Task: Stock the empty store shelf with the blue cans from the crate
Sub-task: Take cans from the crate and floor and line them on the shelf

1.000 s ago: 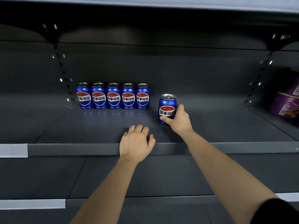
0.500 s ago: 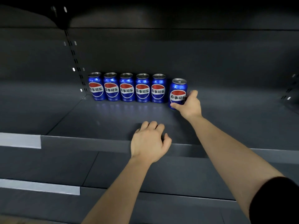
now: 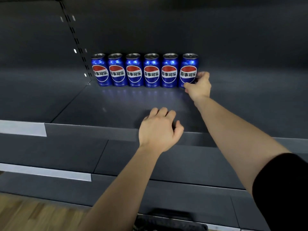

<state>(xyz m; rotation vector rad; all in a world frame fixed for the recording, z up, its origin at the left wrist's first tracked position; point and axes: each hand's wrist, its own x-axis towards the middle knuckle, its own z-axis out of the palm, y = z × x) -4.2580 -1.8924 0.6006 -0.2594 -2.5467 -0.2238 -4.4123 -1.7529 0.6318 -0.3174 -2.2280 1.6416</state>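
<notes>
Several blue cans with red, white and blue logos stand upright in one row at the back left of the dark grey shelf. My right hand grips the rightmost can from its right side, thumb low at the front; the can stands on the shelf in line with the others. My left hand rests with loosely curled fingers on the shelf near its front edge and holds nothing. A black crate rim shows at the bottom edge.
The shelf runs on bare to the right of the row. Lower grey shelves step out below, with white price strips at the left. A slotted upright stands left of the cans. Wooden floor lies bottom left.
My right hand slid the can back and left until it stands at the right end of the row. My left hand stayed on the shelf front. The view came closer and tilted down.
</notes>
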